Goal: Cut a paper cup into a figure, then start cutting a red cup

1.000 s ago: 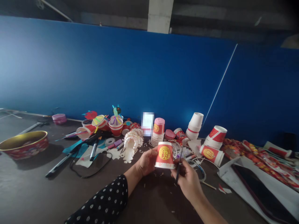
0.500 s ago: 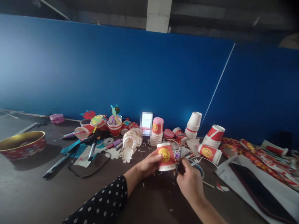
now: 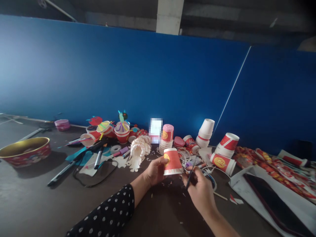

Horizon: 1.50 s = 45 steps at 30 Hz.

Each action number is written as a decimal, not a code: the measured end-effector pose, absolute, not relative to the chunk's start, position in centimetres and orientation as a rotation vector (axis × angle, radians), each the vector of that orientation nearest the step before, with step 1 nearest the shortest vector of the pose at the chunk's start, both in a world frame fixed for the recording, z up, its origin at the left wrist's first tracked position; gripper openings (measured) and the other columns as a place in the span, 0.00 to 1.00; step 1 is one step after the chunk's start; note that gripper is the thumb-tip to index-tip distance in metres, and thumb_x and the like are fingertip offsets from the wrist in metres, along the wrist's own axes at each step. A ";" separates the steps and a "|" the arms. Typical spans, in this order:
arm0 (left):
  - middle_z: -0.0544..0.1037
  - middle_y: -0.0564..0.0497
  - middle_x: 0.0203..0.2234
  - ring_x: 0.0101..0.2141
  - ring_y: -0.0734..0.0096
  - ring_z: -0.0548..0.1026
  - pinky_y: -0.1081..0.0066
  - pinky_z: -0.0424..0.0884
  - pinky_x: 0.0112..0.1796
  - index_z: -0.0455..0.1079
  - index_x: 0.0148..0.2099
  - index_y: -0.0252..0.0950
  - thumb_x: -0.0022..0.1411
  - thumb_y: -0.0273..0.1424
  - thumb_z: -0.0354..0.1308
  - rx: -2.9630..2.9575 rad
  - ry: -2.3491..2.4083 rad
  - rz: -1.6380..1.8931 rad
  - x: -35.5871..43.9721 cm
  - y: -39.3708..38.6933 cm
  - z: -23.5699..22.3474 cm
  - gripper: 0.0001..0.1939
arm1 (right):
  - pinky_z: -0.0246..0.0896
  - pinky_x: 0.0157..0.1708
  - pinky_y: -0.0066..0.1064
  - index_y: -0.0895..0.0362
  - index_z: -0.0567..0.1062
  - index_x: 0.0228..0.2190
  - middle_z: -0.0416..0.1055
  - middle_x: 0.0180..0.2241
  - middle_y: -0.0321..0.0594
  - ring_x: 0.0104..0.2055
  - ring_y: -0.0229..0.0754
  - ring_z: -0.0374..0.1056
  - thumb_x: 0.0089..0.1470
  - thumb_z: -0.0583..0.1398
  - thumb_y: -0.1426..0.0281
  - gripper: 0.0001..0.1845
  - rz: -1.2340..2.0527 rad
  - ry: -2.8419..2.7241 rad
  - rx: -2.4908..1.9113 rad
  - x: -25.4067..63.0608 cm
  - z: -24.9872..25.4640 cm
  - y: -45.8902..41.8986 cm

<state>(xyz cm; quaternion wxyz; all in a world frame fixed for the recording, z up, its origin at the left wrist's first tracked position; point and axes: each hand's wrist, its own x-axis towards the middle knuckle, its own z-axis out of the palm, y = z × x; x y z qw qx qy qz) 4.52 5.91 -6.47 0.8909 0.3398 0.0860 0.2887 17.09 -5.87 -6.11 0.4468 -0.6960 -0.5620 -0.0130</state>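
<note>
I am clamping the left hand [image 3: 155, 171] around a red paper cup [image 3: 172, 162], which is standing upside down and tilting a little, with a yellow round print on it, and I am holding it above the dark table [image 3: 37, 184]. The right hand [image 3: 201, 194] is closing on small scissors [image 3: 190, 177], and their thin dark blades are pointing up just beside the cup's rim. The two hands are staying apart, with the cup between them. Small paper scraps [image 3: 170, 187] are lying below the hands. Beyond the left hand, a fringed white paper piece [image 3: 139, 151] is resting on the table, and a black marker [image 3: 98, 160] is lying further left. Beyond the right hand, a fallen cup [image 3: 219, 161] is lying on its side, near a stack of white cups [image 3: 206, 133].
</note>
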 end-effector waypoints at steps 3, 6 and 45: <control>0.76 0.42 0.28 0.32 0.57 0.74 0.59 0.65 0.39 0.67 0.43 0.27 0.44 0.27 0.52 0.712 0.153 0.586 4.4 5.7 -6.2 0.20 | 0.65 0.30 0.29 0.57 0.67 0.35 0.77 0.29 0.46 0.30 0.47 0.74 0.50 0.56 0.67 0.09 -0.020 -1.407 -1.706 17.1 -6.1 -5.8; 0.76 0.41 0.32 0.34 0.56 0.74 0.58 0.64 0.40 0.66 0.45 0.28 0.44 0.27 0.52 0.753 0.051 0.567 4.3 5.4 -5.8 0.22 | 0.65 0.30 0.30 0.58 0.67 0.36 0.77 0.31 0.48 0.32 0.48 0.74 0.49 0.55 0.70 0.10 -0.034 -1.419 -1.713 17.2 -6.3 -5.8; 0.71 0.43 0.40 0.40 0.60 0.70 0.63 0.63 0.42 0.61 0.51 0.33 0.46 0.23 0.57 1.009 0.011 0.648 4.6 5.2 -6.3 0.27 | 0.64 0.23 0.27 0.56 0.69 0.32 0.76 0.22 0.39 0.23 0.44 0.73 0.49 0.56 0.67 0.07 -0.150 -1.479 -1.603 17.0 -6.5 -6.0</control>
